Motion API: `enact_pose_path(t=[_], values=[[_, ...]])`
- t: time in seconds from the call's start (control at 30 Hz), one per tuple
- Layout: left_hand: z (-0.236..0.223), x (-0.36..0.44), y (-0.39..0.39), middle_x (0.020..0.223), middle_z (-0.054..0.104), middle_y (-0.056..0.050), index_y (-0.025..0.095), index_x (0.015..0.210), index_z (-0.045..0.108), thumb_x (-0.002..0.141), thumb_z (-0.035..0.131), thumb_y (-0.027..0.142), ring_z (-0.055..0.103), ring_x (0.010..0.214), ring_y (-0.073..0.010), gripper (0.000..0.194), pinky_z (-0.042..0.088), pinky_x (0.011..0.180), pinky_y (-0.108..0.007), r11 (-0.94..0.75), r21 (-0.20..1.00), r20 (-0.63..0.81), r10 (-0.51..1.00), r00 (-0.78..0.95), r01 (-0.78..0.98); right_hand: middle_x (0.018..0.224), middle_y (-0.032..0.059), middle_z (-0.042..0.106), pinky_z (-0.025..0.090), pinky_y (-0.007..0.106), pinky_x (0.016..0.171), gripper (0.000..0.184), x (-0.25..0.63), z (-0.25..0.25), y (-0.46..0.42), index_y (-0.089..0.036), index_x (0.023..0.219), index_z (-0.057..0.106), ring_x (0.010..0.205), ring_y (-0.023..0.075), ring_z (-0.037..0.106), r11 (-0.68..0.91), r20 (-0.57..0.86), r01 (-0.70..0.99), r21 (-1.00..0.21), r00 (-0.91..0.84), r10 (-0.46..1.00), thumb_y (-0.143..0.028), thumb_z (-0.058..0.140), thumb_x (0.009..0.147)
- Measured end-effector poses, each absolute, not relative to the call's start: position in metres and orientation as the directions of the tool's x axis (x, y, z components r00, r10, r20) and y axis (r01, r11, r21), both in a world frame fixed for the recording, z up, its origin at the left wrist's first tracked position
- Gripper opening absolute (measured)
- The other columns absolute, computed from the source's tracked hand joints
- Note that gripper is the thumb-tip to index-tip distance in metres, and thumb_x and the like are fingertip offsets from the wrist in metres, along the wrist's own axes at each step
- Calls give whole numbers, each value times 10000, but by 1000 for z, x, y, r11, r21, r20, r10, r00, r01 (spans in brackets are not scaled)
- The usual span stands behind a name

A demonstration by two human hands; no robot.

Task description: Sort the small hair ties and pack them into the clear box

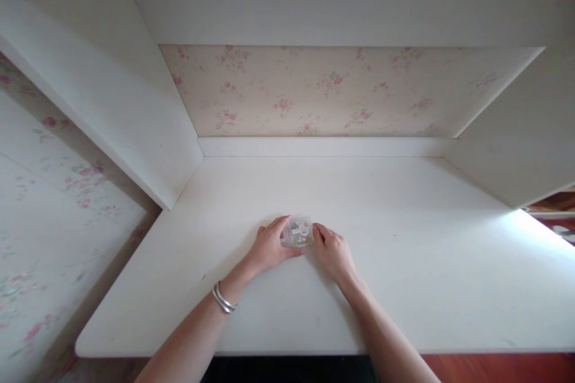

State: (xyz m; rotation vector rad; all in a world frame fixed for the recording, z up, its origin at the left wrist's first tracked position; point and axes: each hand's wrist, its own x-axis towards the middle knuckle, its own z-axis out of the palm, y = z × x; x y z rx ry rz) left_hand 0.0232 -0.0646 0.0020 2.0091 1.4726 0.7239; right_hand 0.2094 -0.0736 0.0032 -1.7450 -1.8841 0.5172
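A small clear plastic box [299, 232] with white printing or small white pieces showing in it is on or just above the white desk, between my hands. My left hand [271, 245] wraps round its left side, thumb along the near edge and fingers at the far edge. A silver bangle sits on that wrist. At the box's right edge, my right hand [333, 253] is closed, its thumb and curled forefinger pinched together against the edge. What exactly lies between those fingertips is too small to make out.
The white desk [431, 275] has a rounded front left corner. White side panels [103, 84] stand left and right, with a shelf overhead. Floral wallpaper [283, 93] shows at the back. Under the front edge are a dark surface and reddish floor [503, 368].
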Motion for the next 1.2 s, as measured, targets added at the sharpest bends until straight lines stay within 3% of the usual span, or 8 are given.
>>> enact_pose_path(t=[0.23,0.4,0.6,1.03,1.2], values=[[4,19,-62,1290,527,-92,218,1327,422,657,740,382,582,1017,-206,760,447,943,-358,-277,811,117,940,322,516,1059,44,678,435,248,807,392,210,3,-76,-252,1141,598,952,177,627,109,105,787,-607,-56,993,-355,276,942],[6,21,-62,1280,535,-86,219,1323,433,640,754,367,582,1024,-213,769,444,963,-375,-278,797,118,942,313,536,1108,40,663,432,259,861,401,210,3,-74,-247,1162,597,1006,176,613,74,64,777,-625,-43,997,-351,281,938],[5,19,-62,1315,515,-91,222,1338,426,650,753,354,577,1055,-220,773,451,962,-369,-277,814,113,938,327,510,1082,37,674,442,250,820,396,210,4,-75,-255,1146,603,985,179,622,82,82,777,-625,-39,996,-336,277,937],[10,16,-61,1387,439,-108,185,1370,394,693,718,361,470,1216,-242,771,358,1056,-370,-291,787,83,924,373,544,1062,54,681,446,281,813,392,209,2,-76,-247,1141,613,960,201,631,47,68,811,-583,-9,998,-343,301,923],[6,15,-59,1354,475,-95,208,1361,404,667,739,366,535,1130,-222,787,394,1022,-362,-273,813,77,926,368,515,986,34,692,449,269,770,354,210,4,-71,-252,1090,629,874,179,635,25,70,807,-591,20,997,-398,368,902]])
